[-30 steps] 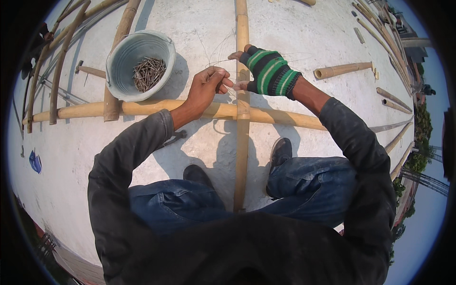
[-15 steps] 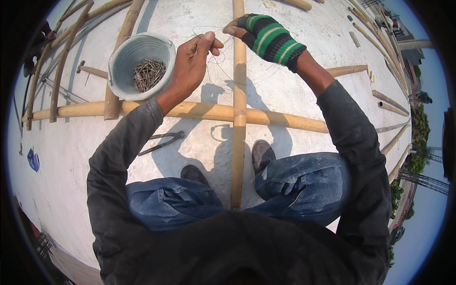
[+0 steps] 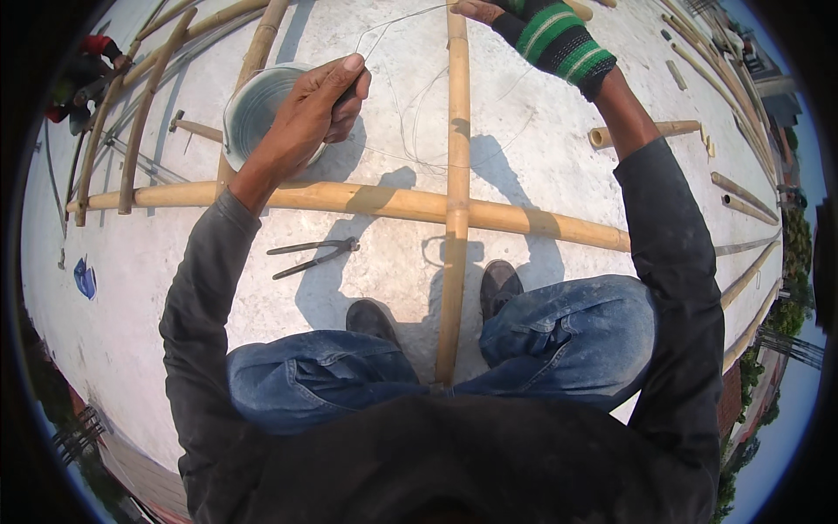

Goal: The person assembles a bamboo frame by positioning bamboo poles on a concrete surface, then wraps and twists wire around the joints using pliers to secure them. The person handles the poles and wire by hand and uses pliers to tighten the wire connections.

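"Whitish floor (image 3: 131,349), far left: what lies there?"

"Blue item (image 3: 85,278), kind unclear. Next rightward, grey bucket (image 3: 253,109), partly covered by the left hand (image 3: 319,105)."

"State of that hand?"

"Bare, fingers curled, thumb and forefinger pinching thin wire (image 3: 410,16). Pincers (image 3: 340,249) on the floor nearer the body, handles apart."

"Wire position?"

"Upper centre, spanning from left fingertips to right thumb. Looser strands curve either side of the lengthwise bamboo pole (image 3: 458,131), which lies across the crosswise bamboo pole (image 3: 375,199)."

"Right hand (image 3: 554,39)?"

"Green-and-black striped glove, bare thumb at the wire. Fingers cut off by the upper edge; cannot tell whether they grip. Farther right: cut bamboo piece (image 3: 672,128)."
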### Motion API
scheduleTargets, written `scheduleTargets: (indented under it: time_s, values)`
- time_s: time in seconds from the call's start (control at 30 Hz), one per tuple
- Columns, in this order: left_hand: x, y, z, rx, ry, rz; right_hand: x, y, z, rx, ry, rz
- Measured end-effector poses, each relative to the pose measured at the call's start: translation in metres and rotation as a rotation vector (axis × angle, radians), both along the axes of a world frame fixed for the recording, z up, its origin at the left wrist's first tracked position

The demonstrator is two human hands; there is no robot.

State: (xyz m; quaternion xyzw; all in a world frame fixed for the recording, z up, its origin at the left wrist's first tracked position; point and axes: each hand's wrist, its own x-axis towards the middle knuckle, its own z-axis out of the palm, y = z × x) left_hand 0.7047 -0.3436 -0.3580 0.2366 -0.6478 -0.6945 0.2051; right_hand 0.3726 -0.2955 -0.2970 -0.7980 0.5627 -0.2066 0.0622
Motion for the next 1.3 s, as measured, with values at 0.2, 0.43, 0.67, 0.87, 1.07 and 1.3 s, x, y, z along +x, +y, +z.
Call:
scheduleTargets:
  time_s: [0.2, 0.43, 0.67, 0.87, 1.07, 1.3]
  values:
    - [-0.012, 0.013, -0.001, -0.137, -0.027, 0.123, -0.006, -0.001, -0.007, -0.029, -0.048, -0.003]
    - [-0.019, 0.012, 0.012, -0.080, 0.075, 0.161, -0.003, -0.003, -0.005, -0.059, -0.015, 0.036]
    - [-0.019, 0.016, 0.027, -0.188, 0.130, 0.084, -0.003, 0.009, 0.007, -0.007, 0.012, 0.055]
    - [-0.009, 0.004, 0.039, -0.269, -0.052, 0.054, -0.022, 0.023, 0.019, 0.014, -0.023, -0.038]
    - [-0.017, 0.016, 0.027, -0.266, -0.033, 0.032, -0.036, 0.033, 0.008, -0.030, -0.087, -0.149]
    - [-0.013, 0.022, 0.033, -0.268, -0.108, 0.027, -0.062, 0.041, 0.013, -0.079, -0.201, -0.288]
